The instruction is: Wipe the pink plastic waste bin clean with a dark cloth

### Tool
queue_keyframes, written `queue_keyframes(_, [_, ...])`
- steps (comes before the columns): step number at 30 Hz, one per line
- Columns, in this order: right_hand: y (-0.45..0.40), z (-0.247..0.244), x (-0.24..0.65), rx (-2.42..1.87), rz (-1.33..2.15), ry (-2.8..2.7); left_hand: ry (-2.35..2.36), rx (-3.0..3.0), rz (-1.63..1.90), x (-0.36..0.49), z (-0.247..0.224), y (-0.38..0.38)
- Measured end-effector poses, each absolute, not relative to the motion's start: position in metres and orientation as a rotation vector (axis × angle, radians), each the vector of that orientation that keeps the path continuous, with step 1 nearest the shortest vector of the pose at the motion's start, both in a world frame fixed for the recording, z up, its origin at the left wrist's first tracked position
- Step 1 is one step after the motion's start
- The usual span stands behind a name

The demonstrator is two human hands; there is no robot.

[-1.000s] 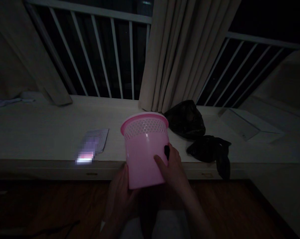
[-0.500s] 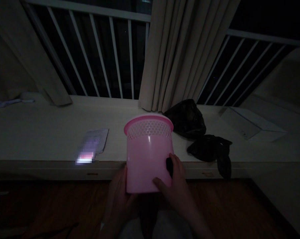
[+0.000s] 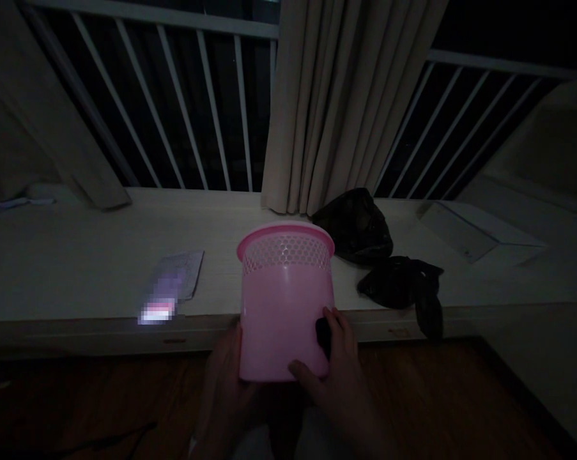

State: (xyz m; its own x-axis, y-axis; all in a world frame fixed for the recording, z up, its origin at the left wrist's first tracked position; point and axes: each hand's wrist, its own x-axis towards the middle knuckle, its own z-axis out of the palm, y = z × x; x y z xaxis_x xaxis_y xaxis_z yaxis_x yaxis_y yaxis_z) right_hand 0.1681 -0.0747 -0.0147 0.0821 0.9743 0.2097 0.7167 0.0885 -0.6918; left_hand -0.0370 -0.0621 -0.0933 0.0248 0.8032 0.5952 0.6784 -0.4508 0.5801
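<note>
The pink basket (image 3: 285, 319) is right in front of me, rim up, its lower part overlapping my view of the ledge's front edge; I cannot tell whether it touches the ledge. Under the rim runs a band of honeycomb mesh, and below that the wall is smooth.

I have it in both hands. My left grip (image 3: 223, 383) is closed against its left side, low down, with much of the hand in shadow. My right grip (image 3: 340, 374) holds the lower right side, thumb on the front wall and fingers around the side. A black object (image 3: 323, 337) sits between that hand and the basket; I cannot tell what it is.

Past the basket lies the pale ledge (image 3: 96, 255). Just beyond its rim, to the right, rests a bulky black bag (image 3: 358, 227). Nearer me is a smaller black bag (image 3: 396, 283), part of it drooping over the front edge. A white box (image 3: 480, 233) sits farther right.

On the left, papers (image 3: 192, 271) lie near the edge, beside a bright, pixelated patch (image 3: 158, 310) that hides what is there. Behind the ledge hang a beige curtain (image 3: 317, 108) and white railings (image 3: 211, 96) against the dark. Below is a dark reddish wooden floor (image 3: 427, 396).
</note>
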Motion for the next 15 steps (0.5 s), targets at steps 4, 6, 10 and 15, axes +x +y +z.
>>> queue_keyframes(4, [-0.062, -0.008, 0.175, -1.742, 0.560, -1.700, 1.576, 2.085, 1.422, -0.034, -0.083, -0.061])
queue_keyframes(6, [-0.051, -0.001, 0.177, -1.747, 0.569, -1.699, 1.557, 2.101, 1.407, -0.033, -0.079, -0.060])
queue_keyframes(10, [-0.024, 0.014, 0.175, -1.717, 0.545, -1.712, 1.569, 2.137, 1.392, -0.035, -0.083, -0.059])
queue_keyframes(15, [0.015, 0.033, 0.163, -1.664, 0.503, -1.697, 1.571, 2.052, 1.386, -0.035, -0.088, -0.058])
